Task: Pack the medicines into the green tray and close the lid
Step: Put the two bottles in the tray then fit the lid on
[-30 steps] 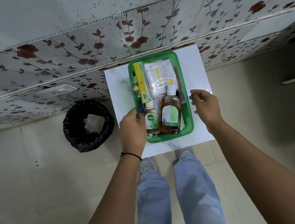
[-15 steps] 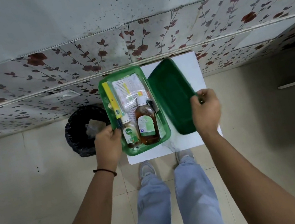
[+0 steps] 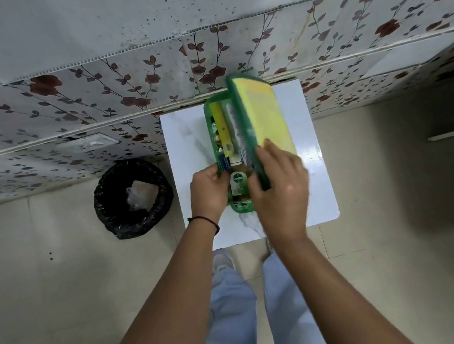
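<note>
The green tray (image 3: 209, 108) sits on the small white table (image 3: 186, 154), filled with medicines: a Dettol bottle (image 3: 238, 183) at the near end and a yellow box (image 3: 223, 130) along the left side. My left hand (image 3: 209, 196) grips the tray's near left rim. The green lid (image 3: 263, 117), with a yellow label on its top, stands tilted on edge over the tray's right side. My right hand (image 3: 281, 192) holds the lid's near end. The lid hides the right half of the tray's contents.
A black-lined bin (image 3: 133, 197) stands on the tiled floor left of the table. A floral-patterned wall (image 3: 86, 105) runs right behind the table. My legs and shoes (image 3: 223, 260) are just below the table's near edge.
My right hand took the lid from the table at the right, lifted it and swung it on edge over the tray. The tray shifted back toward the table's middle under my left hand.
</note>
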